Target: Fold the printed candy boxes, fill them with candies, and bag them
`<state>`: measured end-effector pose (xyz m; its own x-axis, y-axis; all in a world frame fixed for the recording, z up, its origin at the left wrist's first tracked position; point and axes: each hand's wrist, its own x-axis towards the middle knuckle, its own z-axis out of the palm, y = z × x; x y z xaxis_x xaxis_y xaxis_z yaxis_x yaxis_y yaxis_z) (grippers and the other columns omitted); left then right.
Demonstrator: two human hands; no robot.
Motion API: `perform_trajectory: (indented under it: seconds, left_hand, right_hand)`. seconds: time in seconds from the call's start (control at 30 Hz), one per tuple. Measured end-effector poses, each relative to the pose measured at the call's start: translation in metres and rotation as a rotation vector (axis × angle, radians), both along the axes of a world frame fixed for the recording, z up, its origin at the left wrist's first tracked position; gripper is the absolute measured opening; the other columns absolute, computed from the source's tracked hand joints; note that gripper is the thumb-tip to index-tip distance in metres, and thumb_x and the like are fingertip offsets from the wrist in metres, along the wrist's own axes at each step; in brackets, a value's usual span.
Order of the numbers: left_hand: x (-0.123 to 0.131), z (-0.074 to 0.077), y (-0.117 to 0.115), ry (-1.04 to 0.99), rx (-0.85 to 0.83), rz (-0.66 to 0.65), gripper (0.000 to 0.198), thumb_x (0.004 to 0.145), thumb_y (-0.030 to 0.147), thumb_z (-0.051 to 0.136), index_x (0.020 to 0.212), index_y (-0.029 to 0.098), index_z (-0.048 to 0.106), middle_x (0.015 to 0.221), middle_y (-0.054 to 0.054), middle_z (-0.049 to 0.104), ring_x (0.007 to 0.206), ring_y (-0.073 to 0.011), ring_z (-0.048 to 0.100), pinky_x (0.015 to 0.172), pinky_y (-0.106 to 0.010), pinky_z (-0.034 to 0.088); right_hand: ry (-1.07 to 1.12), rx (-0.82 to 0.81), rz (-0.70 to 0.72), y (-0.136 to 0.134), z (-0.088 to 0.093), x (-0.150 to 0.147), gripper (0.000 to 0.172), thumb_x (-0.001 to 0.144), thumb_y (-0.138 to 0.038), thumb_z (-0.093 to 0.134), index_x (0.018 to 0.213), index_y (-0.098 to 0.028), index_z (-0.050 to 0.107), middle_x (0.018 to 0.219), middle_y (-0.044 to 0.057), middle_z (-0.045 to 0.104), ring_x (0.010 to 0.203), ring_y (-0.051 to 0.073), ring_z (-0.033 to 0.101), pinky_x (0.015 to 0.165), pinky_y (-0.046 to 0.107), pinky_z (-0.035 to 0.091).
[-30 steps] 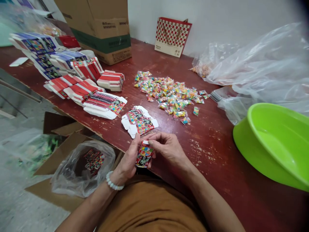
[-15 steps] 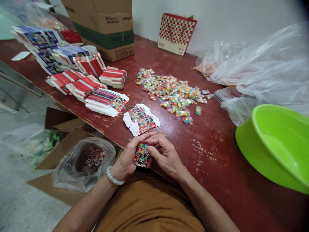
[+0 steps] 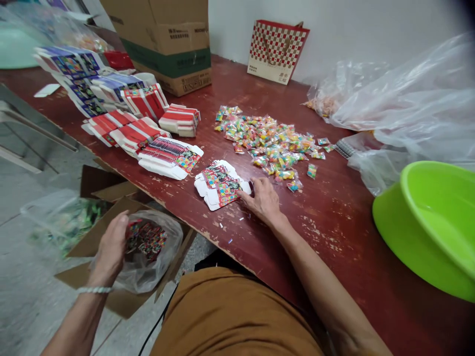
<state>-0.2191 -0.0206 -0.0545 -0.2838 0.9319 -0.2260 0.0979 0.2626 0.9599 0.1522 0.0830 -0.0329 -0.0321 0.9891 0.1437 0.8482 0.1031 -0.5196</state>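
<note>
My left hand (image 3: 113, 244), with a pale bead bracelet at its wrist, is over the clear plastic bag (image 3: 168, 257) lining a cardboard box beside the table. Its fingers are closed on a small printed box (image 3: 129, 229); only a red bit shows by the fingertips. Inside the bag lie many small red and black printed boxes (image 3: 148, 242). On the table my right hand (image 3: 261, 200) is open, thumb and fingers apart, at the right edge of a fanned stack of flat printed cartons (image 3: 222, 185). Its thumb appears to touch that edge.
Wrapped candies (image 3: 274, 143) lie in a heap behind the cartons. Bundled cartons (image 3: 143, 133) stand at left before a large cardboard box (image 3: 174, 49). A green basin (image 3: 419, 237), plastic sheeting (image 3: 415, 109) and a checked paper bag (image 3: 276, 52) are at right and back.
Both hands held the small printed box together in front of me. My left hand has swung left over the lined box; my right hand has moved forward to the flat cartons.
</note>
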Motion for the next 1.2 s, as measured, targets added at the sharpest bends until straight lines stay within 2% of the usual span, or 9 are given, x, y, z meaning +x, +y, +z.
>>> perform_trajectory:
  seconds: [0.1,0.2,0.3,0.4,0.57,0.7,0.77,0.9,1.2]
  left_hand:
    - [-0.017,-0.012,0.000,0.473,-0.003,0.309,0.029,0.089,0.050,0.061,0.110,0.031,0.065,0.095,0.001,0.073,0.119,-0.0406,0.059,0.087,-0.052,0.051]
    - [0.002,-0.004,0.009,0.637,0.055,0.328,0.034,0.090,0.044,0.059,0.119,0.025,0.065,0.119,-0.005,0.070,0.124,-0.0424,0.055,0.103,-0.061,0.040]
    - [0.048,0.021,0.021,0.640,0.230,0.178,0.048,0.089,0.038,0.061,0.133,0.019,0.059,0.136,-0.009,0.062,0.124,-0.0359,0.056,0.110,-0.051,0.040]
    - [0.101,0.059,0.031,0.600,0.400,-0.034,0.048,0.090,0.042,0.062,0.134,0.023,0.061,0.139,-0.006,0.062,0.130,-0.0311,0.053,0.114,-0.044,0.036]
    - [0.154,0.109,0.039,0.161,0.212,-0.499,0.042,0.086,0.044,0.067,0.122,0.022,0.072,0.122,-0.008,0.072,0.117,-0.0310,0.062,0.102,-0.040,0.046]
    - [0.169,0.098,0.038,-0.450,-0.193,-0.961,0.041,0.080,0.048,0.071,0.106,0.017,0.076,0.104,-0.012,0.077,0.095,-0.0295,0.071,0.086,-0.038,0.053]
    - [0.176,0.084,0.032,-0.693,-0.336,-1.060,0.042,0.075,0.051,0.075,0.093,0.013,0.076,0.091,-0.013,0.076,0.082,-0.0284,0.073,0.082,-0.039,0.055]
    - [0.183,0.072,0.022,-0.844,-0.420,-0.964,0.042,0.067,0.047,0.083,0.089,0.012,0.075,0.075,-0.009,0.074,0.065,-0.0239,0.073,0.065,-0.032,0.056]
    - [0.186,0.082,0.021,-0.768,-0.331,-0.795,0.033,0.070,0.041,0.085,0.075,0.010,0.074,0.063,-0.008,0.073,0.053,-0.0189,0.072,0.053,-0.023,0.057]
  right_hand:
    - [-0.076,0.003,-0.041,-0.002,-0.007,-0.010,0.051,0.083,-0.057,0.070,0.116,-0.018,0.067,0.120,0.017,0.060,0.111,0.036,0.053,0.086,0.046,0.044]
    - [0.033,0.050,-0.125,-0.006,-0.012,-0.013,0.044,0.081,-0.053,0.073,0.109,-0.020,0.067,0.114,0.013,0.062,0.106,0.032,0.055,0.085,0.043,0.043]
    - [0.372,0.008,-0.125,-0.007,-0.009,-0.009,0.027,0.082,-0.045,0.070,0.094,-0.021,0.068,0.101,0.006,0.066,0.091,0.024,0.059,0.082,0.037,0.044]
    - [0.773,-0.153,0.063,-0.011,0.007,0.002,0.022,0.084,-0.043,0.067,0.083,-0.021,0.063,0.080,0.000,0.063,0.071,0.016,0.056,0.070,0.029,0.044]
    - [0.911,-0.315,0.390,-0.028,0.046,0.020,0.027,0.082,-0.046,0.073,0.083,-0.021,0.063,0.076,-0.002,0.061,0.068,0.013,0.053,0.064,0.026,0.043]
    - [0.946,-0.367,0.512,-0.042,0.065,0.020,0.027,0.087,-0.047,0.071,0.089,-0.021,0.064,0.083,0.000,0.064,0.075,0.015,0.057,0.072,0.029,0.048]
    - [0.981,-0.396,0.547,-0.047,0.068,0.016,0.027,0.087,-0.048,0.069,0.090,-0.022,0.063,0.084,0.000,0.065,0.076,0.015,0.058,0.072,0.030,0.050]
    - [1.050,-0.396,0.503,-0.053,0.067,0.008,0.028,0.087,-0.050,0.070,0.094,-0.024,0.065,0.085,0.000,0.064,0.075,0.015,0.058,0.066,0.028,0.050]
    - [1.215,-0.438,0.415,-0.065,0.062,0.009,0.040,0.084,-0.047,0.075,0.115,-0.025,0.064,0.099,0.003,0.067,0.085,0.015,0.063,0.074,0.029,0.053]
